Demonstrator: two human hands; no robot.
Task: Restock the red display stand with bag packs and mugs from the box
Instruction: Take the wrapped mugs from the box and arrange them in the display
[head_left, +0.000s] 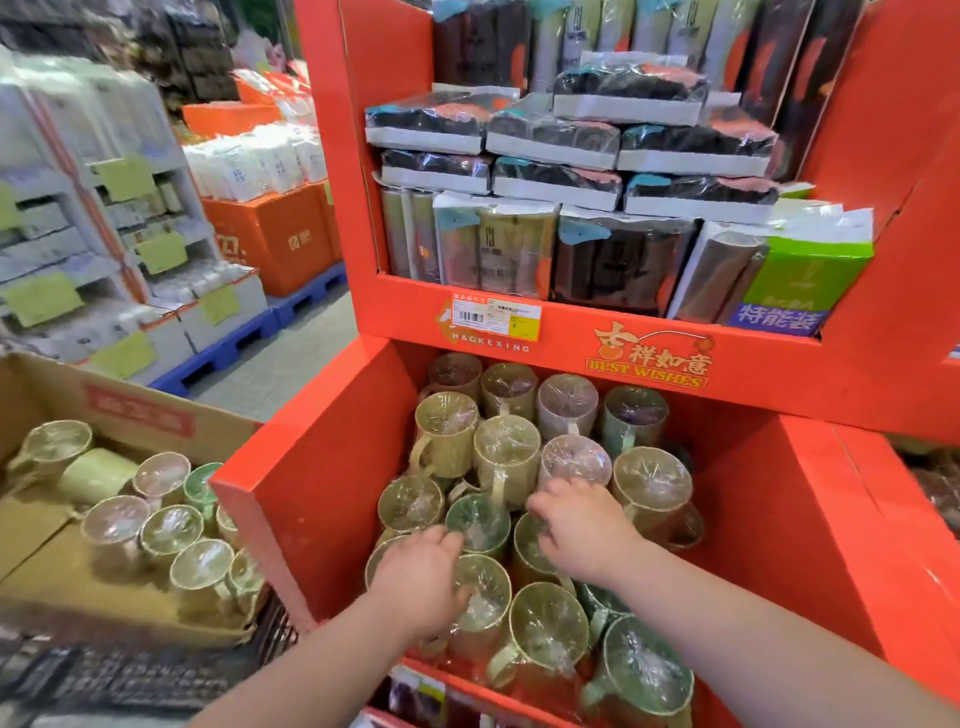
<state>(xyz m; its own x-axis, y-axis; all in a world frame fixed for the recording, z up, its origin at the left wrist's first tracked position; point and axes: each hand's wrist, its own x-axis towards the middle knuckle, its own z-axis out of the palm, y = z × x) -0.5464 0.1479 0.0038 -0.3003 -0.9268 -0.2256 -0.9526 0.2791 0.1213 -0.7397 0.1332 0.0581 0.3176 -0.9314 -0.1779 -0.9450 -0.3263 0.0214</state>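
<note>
Shop aisle background: blue pallets (306, 299) carry orange cartons (275, 239) and stacks of white packaged goods on the left, all blurred

A red display stand (322, 499) fills the middle and right of the view. Its upper shelf is packed with bag packs (550, 140) in clear wrap: some lie flat in stacked layers, others stand upright beneath and behind them. A green pack (808, 275) stands at the right end of that shelf. A white and yellow price label (496, 317) is stuck to the shelf's front edge, beside gold lettering reading BEST WISHES.

Below, the stand's open lower bin holds many mugs (506, 452), each sealed in clear film, in yellow-green, green and pink, crowded together with mouths facing up.

Both bare arms reach into this bin. The left hand (421, 582) lies palm down on mugs at the near left, fingertips touching a green mug. The right hand (582, 525) sits over a yellow-green mug mid-bin, fingers curled down and hidden. For either hand, I cannot tell whether the grip is clenched on a mug or merely resting.

At lower left, a cardboard box (62, 545) sits open with boxed mugs (171, 530) of the same kind inside
</note>
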